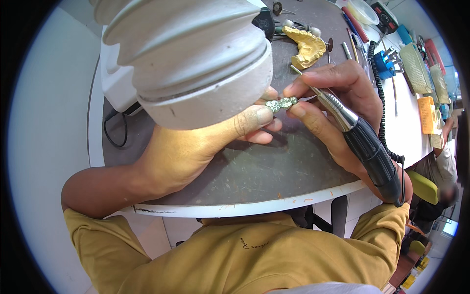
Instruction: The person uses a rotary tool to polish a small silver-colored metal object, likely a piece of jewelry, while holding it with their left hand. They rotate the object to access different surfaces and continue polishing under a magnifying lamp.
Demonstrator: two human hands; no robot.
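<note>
A small shiny metal dental bridge [281, 105], a short row of tooth shapes, is held above the grey work surface [230, 169]. My left hand [191, 147] is closed on its left end between thumb and fingers, partly hidden by a ribbed hose. My right hand [338, 93] grips a black and silver rotary handpiece [369, 147] like a pen. The handpiece's thin tip points up and left, beyond the bridge. The right thumb and forefinger also meet the bridge's right end.
The wide white ribbed hose [196, 63] hangs close over my left hand. A yellow dental cast [304, 47] lies beyond my right hand, among burs and tools. A black coiled cord [379, 98], baskets [416, 68] and a blue tool holder [385, 64] stand right. Another person sits far right.
</note>
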